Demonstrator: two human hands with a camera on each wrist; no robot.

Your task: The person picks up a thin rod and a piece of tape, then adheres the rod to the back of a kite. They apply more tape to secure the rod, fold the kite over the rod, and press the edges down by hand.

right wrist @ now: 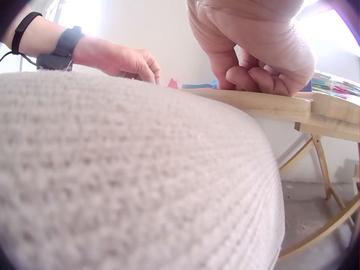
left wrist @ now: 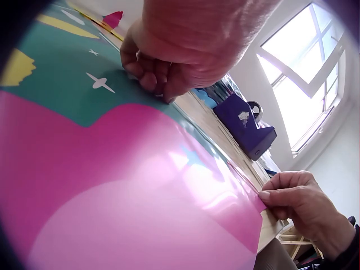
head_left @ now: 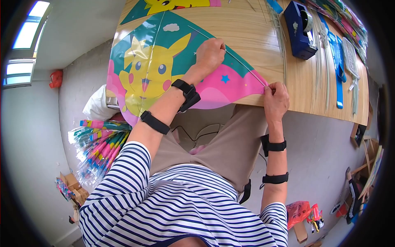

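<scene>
A Pikachu kite [head_left: 144, 78] in green, yellow and pink film lies spread on the wooden table. Along its right slanting edge runs a thin pale rod [head_left: 242, 61]. Partway down that edge, my left hand [head_left: 210, 53] has its fingers curled and pinches the rod, its fingertips right at the film's edge in the left wrist view. At the kite's right corner, my right hand [head_left: 276, 99] pinches the pink tip and the rod's end between thumb and index finger. Seen from the left wrist, the right hand [left wrist: 304, 202] grips that corner beside the table's edge.
A blue tape dispenser [head_left: 301, 31] stands at the back right, near thin rods [head_left: 281, 45] and blue straps [head_left: 338, 61]. Another kite [head_left: 177, 5] lies at the far edge. Bundled packaged kites [head_left: 103, 144] sit left of my legs. The table's front edge [head_left: 321, 115] is close to my lap.
</scene>
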